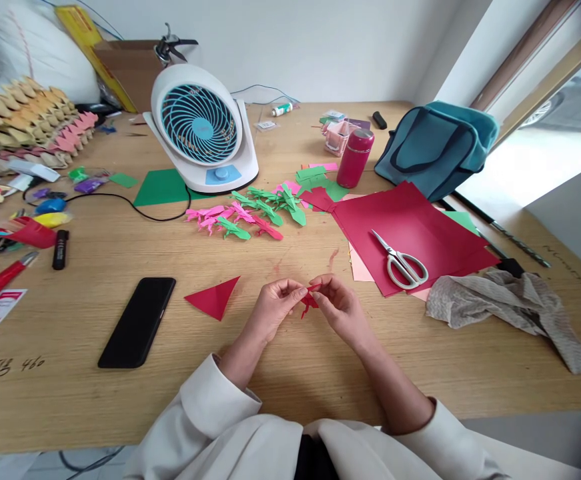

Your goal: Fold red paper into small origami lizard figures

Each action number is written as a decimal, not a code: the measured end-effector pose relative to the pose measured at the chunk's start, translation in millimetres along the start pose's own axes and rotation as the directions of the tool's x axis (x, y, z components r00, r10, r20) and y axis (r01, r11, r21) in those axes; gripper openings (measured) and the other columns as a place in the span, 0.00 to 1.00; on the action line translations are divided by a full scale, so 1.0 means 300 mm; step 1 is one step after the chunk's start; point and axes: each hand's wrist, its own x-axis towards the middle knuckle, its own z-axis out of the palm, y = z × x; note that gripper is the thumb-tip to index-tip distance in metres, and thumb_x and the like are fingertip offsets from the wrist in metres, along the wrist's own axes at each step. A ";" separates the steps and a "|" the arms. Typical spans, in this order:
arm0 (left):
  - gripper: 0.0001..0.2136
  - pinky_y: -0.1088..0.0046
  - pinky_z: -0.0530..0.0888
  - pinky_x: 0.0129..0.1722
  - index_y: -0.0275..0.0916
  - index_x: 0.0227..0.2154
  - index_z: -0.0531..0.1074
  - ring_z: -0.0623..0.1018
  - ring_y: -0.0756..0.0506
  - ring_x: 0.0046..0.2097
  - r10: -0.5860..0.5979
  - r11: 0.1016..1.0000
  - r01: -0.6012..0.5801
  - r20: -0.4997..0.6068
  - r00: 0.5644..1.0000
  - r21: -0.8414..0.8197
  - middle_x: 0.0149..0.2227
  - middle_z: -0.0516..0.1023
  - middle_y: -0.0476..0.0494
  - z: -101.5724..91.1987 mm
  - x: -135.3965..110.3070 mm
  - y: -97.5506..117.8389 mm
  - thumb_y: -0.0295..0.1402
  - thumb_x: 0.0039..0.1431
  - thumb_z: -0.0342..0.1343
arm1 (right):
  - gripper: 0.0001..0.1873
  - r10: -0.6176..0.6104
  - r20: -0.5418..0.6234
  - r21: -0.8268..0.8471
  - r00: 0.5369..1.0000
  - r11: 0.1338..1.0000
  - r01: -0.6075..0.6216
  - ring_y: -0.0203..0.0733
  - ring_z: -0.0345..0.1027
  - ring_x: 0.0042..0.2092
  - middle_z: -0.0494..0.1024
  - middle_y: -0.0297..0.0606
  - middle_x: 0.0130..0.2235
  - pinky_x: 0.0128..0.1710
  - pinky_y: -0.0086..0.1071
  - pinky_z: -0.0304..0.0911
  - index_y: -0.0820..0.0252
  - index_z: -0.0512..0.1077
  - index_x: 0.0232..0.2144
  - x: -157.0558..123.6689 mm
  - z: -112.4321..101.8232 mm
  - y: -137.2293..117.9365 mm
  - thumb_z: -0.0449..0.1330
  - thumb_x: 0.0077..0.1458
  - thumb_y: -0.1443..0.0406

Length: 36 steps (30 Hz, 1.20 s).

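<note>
My left hand [274, 308] and my right hand [339, 308] meet just above the wooden table [120, 400], both pinching a small folded red paper piece [309, 299] between their fingertips. A flat red paper triangle [213, 297] lies on the table just left of my left hand. Beyond my hands sits a cluster of folded pink, green and red paper figures [250, 213]. To the right, white-handled scissors [401, 260] rest on a stack of red paper sheets [410, 227].
A black phone [138, 321] lies at left. A white and blue desk fan [201, 130] stands at the back with its cable. A red bottle [354, 157], teal bag [437, 147] and grey cloth [507, 303] are at right. Pens, a marker and paper stacks crowd the left edge.
</note>
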 end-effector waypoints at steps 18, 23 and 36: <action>0.13 0.79 0.66 0.26 0.34 0.27 0.76 0.71 0.53 0.26 0.088 0.987 -0.098 0.076 0.993 0.128 0.25 0.76 0.49 0.001 -0.005 0.001 0.41 0.51 0.65 | 0.03 -0.130 -0.018 -0.187 0.991 0.974 0.125 0.37 0.68 0.32 0.72 0.34 0.32 0.35 0.33 0.65 0.57 0.70 0.34 -0.002 -0.002 -0.008 0.56 0.59 0.68; 0.12 0.76 0.72 0.34 0.34 0.29 0.75 0.77 0.49 0.33 0.151 0.981 -0.163 0.112 0.982 0.105 0.29 0.79 0.47 0.005 -0.007 -0.008 0.39 0.53 0.64 | 0.04 -0.190 -0.027 -0.219 0.981 0.959 0.179 0.37 0.67 0.34 0.71 0.34 0.33 0.35 0.33 0.64 0.56 0.69 0.34 -0.009 0.005 -0.013 0.55 0.60 0.70; 0.08 0.79 0.70 0.28 0.34 0.29 0.79 0.75 0.52 0.28 0.204 0.977 -0.206 0.047 0.978 0.060 0.27 0.80 0.47 0.008 -0.022 0.003 0.35 0.51 0.66 | 0.05 -0.300 -0.059 -0.300 0.952 0.915 0.269 0.38 0.64 0.35 0.70 0.34 0.33 0.37 0.33 0.61 0.56 0.69 0.34 -0.013 0.004 -0.019 0.57 0.59 0.71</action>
